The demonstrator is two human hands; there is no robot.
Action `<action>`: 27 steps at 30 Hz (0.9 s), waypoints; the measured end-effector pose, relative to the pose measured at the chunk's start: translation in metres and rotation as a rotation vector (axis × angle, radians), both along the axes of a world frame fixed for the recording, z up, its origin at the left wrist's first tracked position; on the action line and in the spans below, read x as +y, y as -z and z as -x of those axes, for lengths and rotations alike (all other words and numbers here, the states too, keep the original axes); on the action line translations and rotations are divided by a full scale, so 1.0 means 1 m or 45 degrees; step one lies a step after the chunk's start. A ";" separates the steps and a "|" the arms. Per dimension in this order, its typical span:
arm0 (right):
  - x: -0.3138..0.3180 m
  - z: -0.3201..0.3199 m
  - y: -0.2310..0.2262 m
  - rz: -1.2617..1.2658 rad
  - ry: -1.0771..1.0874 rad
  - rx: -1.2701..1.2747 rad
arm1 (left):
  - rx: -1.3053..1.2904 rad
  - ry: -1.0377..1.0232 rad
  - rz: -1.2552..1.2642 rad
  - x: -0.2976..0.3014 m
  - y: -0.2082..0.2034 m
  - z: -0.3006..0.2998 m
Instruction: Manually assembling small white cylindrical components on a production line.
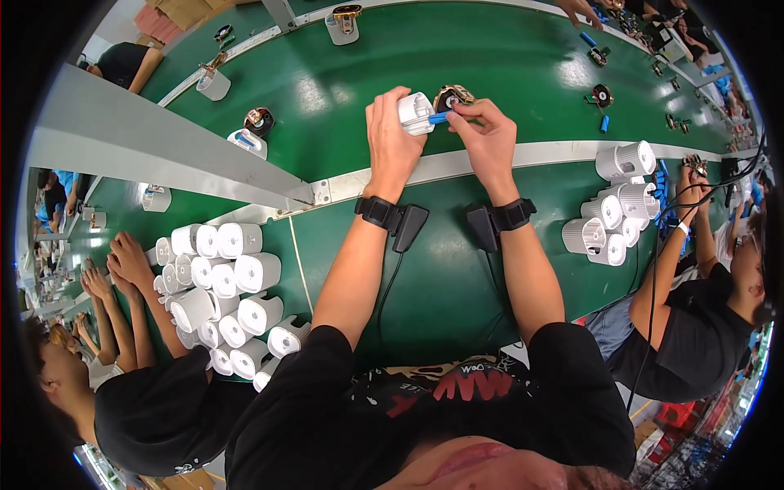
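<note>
Left hand (390, 140) curled round the shell (415, 115) over the bench (523, 57), right hand (487, 133) pinching the blue cylinder (438, 118) at its end; can't tell if it's wired to the module (446, 99) beside, but a skewed push could jam it.

A green tabletop (523, 49) spreads across the scene, crossed by a pale metal rail (563, 153). On the left, a thick grey post (163, 139) meets that rail; nearer lies a large cluster of white housings (224, 280). On the right sits a smaller pile of white cups (608, 211), with a blue cylinder (604, 123) farther off. Black-shirted co-workers flank both sides: a left person (155, 408) and a right person (694, 351). Far left, pink stacked material (155, 23) shows.
</note>
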State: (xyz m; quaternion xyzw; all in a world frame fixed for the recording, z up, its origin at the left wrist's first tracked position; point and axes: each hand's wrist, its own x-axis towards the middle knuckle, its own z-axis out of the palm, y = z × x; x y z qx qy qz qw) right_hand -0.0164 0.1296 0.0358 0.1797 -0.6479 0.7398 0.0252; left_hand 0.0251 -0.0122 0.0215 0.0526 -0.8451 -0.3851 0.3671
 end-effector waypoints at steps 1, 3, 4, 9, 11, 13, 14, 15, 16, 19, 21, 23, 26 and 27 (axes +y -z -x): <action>0.001 0.000 0.000 -0.003 -0.023 0.023 | -0.011 -0.012 0.001 -0.001 0.000 0.000; 0.002 0.001 0.001 -0.007 -0.047 0.045 | -0.024 -0.025 0.001 -0.001 0.001 0.000; 0.003 0.001 0.002 -0.035 -0.051 0.046 | -0.014 -0.015 -0.010 -0.001 0.000 0.000; -0.001 -0.002 0.004 -0.167 -0.025 0.042 | 0.044 0.012 -0.002 0.000 0.001 0.001; -0.005 -0.006 0.004 -0.204 -0.008 0.039 | 0.064 0.015 0.014 0.000 0.001 0.001; -0.011 -0.010 0.003 -0.344 0.115 0.281 | 0.103 -0.024 0.010 -0.001 0.001 0.001; -0.014 -0.012 0.003 -0.414 0.176 0.402 | 0.122 -0.044 0.008 -0.001 0.001 0.001; -0.016 -0.015 0.004 -0.414 0.174 0.400 | 0.120 -0.045 0.008 -0.001 0.001 0.001; -0.019 -0.018 0.004 -0.434 0.213 0.400 | 0.147 -0.052 0.007 0.000 0.001 0.002; -0.023 -0.024 0.004 -0.474 0.285 0.399 | 0.201 -0.069 0.005 0.001 0.000 0.002; -0.021 -0.025 0.003 -0.406 0.280 0.322 | 0.227 -0.051 0.016 0.002 -0.001 0.002; -0.021 -0.025 0.004 -0.374 0.277 0.282 | 0.239 -0.041 0.020 0.002 -0.001 0.001; -0.021 -0.023 0.008 -0.299 0.210 0.310 | 0.234 -0.055 -0.003 0.002 0.000 0.002; -0.022 -0.024 0.009 -0.301 0.211 0.310 | 0.233 -0.054 -0.004 0.002 0.000 0.002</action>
